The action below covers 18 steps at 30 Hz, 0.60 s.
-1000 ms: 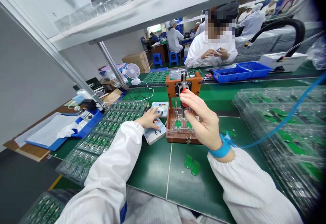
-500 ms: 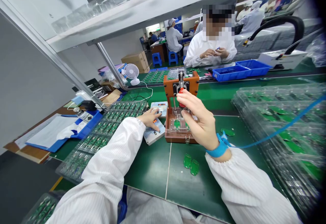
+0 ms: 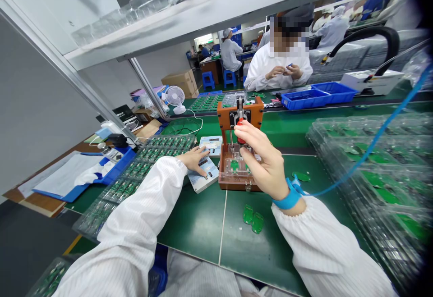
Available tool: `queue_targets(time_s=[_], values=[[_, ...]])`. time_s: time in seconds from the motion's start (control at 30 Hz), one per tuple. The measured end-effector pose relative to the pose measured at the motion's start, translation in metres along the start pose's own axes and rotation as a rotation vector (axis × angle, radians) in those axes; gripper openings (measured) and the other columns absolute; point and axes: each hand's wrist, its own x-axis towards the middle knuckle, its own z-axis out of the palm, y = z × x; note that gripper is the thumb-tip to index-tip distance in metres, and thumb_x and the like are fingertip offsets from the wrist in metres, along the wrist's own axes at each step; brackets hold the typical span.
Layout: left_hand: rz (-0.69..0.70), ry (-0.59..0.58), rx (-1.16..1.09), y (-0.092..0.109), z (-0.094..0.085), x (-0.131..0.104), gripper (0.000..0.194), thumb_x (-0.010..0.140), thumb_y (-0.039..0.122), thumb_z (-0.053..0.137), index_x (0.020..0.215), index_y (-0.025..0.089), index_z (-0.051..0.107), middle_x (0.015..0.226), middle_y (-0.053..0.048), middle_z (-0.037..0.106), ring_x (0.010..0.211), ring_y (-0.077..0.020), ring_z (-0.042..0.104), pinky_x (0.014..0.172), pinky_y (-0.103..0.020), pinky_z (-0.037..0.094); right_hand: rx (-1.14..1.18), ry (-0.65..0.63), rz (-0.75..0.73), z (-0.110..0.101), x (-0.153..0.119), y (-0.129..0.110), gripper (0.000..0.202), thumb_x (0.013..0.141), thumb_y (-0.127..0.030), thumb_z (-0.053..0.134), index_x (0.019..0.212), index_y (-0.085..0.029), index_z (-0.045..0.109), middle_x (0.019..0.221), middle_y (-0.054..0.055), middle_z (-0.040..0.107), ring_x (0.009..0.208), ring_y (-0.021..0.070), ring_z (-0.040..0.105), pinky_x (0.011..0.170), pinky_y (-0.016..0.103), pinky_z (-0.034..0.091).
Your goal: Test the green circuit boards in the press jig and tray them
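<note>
My right hand [image 3: 264, 159], with a blue wrist strap [image 3: 289, 194] around the wrist, is at the red clamp handle [image 3: 241, 131] of an orange-brown test fixture [image 3: 223, 176]. The handle sits between thumb and curved fingers. Inside the fixture, under clear plastic, lie green circuit boards [image 3: 234, 165], partly hidden by that hand. My left hand [image 3: 194, 159] rests with fingers spread over two small light-blue meter boxes [image 3: 206, 180], its thumb on the nearer one. Two loose green boards [image 3: 253, 219] lie on the green mat in front of the fixture.
Clear trays of boards stand left [image 3: 152, 162] and right [image 3: 368, 153]. Another green board [image 3: 301, 176] lies right of the fixture. A blue cord [image 3: 365, 157] runs from my wrist strap. Behind are a white fan [image 3: 175, 96], blue bins [image 3: 306, 98] and a co-worker [image 3: 280, 69].
My left hand has slid slightly left over the meter boxes. Red digits lit on the boxes earlier no longer show. My right hand stays at the red handle.
</note>
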Motion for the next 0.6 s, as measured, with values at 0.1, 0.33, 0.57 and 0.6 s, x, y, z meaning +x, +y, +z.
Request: queue_targets(time_s=[0.1, 0.33, 0.57, 0.6], values=[[0.004, -0.007, -0.005, 0.000, -0.001, 0.000, 0.134, 0.062, 0.079, 0.076, 0.164, 0.018, 0.015, 0.170, -0.016, -0.003, 0.155, -0.0471, -0.002, 0.124, -0.061, 0.014, -0.005, 0.000, -0.003, 0.000, 0.000, 0.000, 0.050, 0.100, -0.008, 0.051, 0.142, -0.033, 0.060, 0.143, 0.000, 0.061, 0.141, 0.0259, 0.050, 0.121, 0.053, 0.043], [-0.015, -0.023, 0.006, 0.000, -0.002, 0.000, 0.134, 0.060, 0.080, 0.076, 0.164, 0.021, 0.015, 0.170, -0.014, -0.005, 0.154, -0.0478, -0.005, 0.124, -0.062, 0.014, -0.026, -0.001, -0.006, -0.001, 0.000, 0.000, 0.048, 0.101, -0.011, 0.049, 0.143, -0.033, 0.059, 0.143, 0.001, 0.061, 0.141, 0.0272, 0.050, 0.120, 0.054, 0.044], [-0.058, -0.030, 0.023, 0.008, -0.003, 0.003, 0.134, 0.056, 0.076, 0.080, 0.163, 0.022, 0.019, 0.170, -0.015, -0.007, 0.153, -0.0500, -0.009, 0.122, -0.067, 0.013, -0.017, 0.004, -0.005, 0.001, -0.001, 0.001, 0.050, 0.100, -0.008, 0.050, 0.143, -0.034, 0.059, 0.143, 0.001, 0.061, 0.140, 0.0274, 0.050, 0.119, 0.055, 0.044], [-0.068, -0.022, 0.025, 0.012, -0.006, 0.000, 0.134, 0.055, 0.074, 0.082, 0.163, 0.021, 0.022, 0.170, -0.016, -0.006, 0.153, -0.0501, -0.008, 0.122, -0.067, 0.014, -0.014, 0.004, -0.005, 0.001, -0.001, 0.001, 0.051, 0.100, -0.008, 0.051, 0.143, -0.034, 0.059, 0.143, 0.001, 0.061, 0.141, 0.0272, 0.050, 0.119, 0.055, 0.044]])
